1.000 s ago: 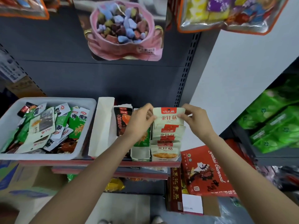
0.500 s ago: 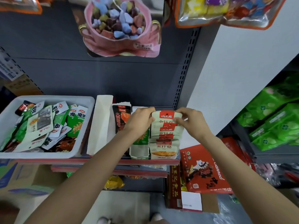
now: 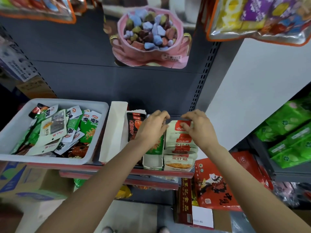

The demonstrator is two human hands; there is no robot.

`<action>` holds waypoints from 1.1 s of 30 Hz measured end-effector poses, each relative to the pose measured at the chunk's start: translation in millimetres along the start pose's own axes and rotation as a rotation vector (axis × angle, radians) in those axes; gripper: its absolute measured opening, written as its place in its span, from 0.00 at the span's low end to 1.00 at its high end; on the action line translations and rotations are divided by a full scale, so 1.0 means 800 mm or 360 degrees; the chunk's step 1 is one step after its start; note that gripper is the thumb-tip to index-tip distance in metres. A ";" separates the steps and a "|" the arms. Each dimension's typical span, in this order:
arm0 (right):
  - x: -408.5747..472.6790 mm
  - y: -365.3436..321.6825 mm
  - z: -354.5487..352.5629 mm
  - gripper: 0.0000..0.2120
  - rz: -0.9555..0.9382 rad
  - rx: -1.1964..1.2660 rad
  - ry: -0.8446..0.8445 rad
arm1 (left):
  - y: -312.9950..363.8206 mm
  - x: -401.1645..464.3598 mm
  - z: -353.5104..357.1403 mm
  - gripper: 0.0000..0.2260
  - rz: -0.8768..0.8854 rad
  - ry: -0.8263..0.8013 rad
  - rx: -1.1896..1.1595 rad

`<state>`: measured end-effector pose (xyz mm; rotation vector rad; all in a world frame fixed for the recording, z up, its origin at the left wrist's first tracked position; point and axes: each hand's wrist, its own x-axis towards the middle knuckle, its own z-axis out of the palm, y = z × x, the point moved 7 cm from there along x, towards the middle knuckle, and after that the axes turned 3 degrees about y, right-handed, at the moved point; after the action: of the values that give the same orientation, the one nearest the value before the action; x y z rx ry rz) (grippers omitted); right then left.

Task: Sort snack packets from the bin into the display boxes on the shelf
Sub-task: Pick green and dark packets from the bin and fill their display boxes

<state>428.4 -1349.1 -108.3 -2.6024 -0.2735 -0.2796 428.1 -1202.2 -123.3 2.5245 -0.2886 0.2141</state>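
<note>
A grey bin (image 3: 55, 159) on the left of the shelf holds several mixed green, white and black snack packets (image 3: 53, 126). To its right stand display boxes: an empty white one (image 3: 116, 132), one with black-and-red packets (image 3: 133, 126), one with green packets (image 3: 154, 148), and the rightmost with white-and-red packets (image 3: 180, 145). My left hand (image 3: 151, 128) and my right hand (image 3: 198, 128) both grip the top edge of the rearmost white-and-red packet (image 3: 175, 126), which sits low in the rightmost box behind the others.
A pink candy bag (image 3: 149, 39) and other bags hang above on the dark back panel. Green packs (image 3: 289, 132) fill the shelf at the right. Red boxes (image 3: 215, 185) stand below the shelf's red edge (image 3: 117, 169). Cardboard cartons (image 3: 25, 182) sit lower left.
Both hands have lowered the white-and-red packet from above the rightmost box down into it, behind the other packets there.
</note>
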 end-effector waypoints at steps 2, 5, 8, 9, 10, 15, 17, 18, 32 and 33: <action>0.005 -0.027 0.011 0.11 -0.0075 0.0025 -0.0012 | -0.015 -0.009 -0.014 0.09 -0.0019 0.0045 -0.0030; 0.013 -0.074 0.042 0.10 -0.0128 0.0210 -0.0110 | -0.050 -0.026 -0.045 0.09 -0.0091 0.0143 -0.0073; 0.019 -0.134 0.086 0.10 -0.0164 0.0332 -0.0225 | -0.101 -0.051 -0.085 0.08 -0.0146 0.0231 -0.0033; 0.021 -0.157 0.104 0.10 -0.0188 0.0340 -0.0262 | -0.123 -0.061 -0.099 0.08 -0.0183 0.0248 -0.0023; 0.022 -0.180 0.122 0.10 -0.0222 0.0336 -0.0303 | -0.149 -0.071 -0.113 0.08 -0.0232 0.0263 -0.0012; 0.022 -0.293 0.215 0.18 -0.0320 0.0324 -0.0513 | -0.298 -0.122 -0.183 0.10 -0.0623 0.0341 0.0091; 0.023 -0.333 0.250 0.23 -0.0352 0.0282 -0.0577 | -0.357 -0.139 -0.204 0.14 -0.0695 0.0303 0.0162; 0.024 -0.350 0.268 0.26 -0.0370 0.0268 -0.0626 | -0.385 -0.146 -0.211 0.17 -0.0722 0.0255 0.0171; 0.049 -0.430 0.397 0.30 -0.0863 -0.0532 -0.0945 | -0.493 -0.172 -0.226 0.34 -0.0574 -0.0444 0.0049; 0.051 -0.431 0.397 0.26 -0.0962 -0.0574 -0.0905 | -0.490 -0.172 -0.230 0.29 -0.0547 -0.0399 0.0083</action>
<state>429.5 -889.5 -209.3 -2.8337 -1.3214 0.2482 378.2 -759.2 -212.3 2.6035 0.0581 -0.2337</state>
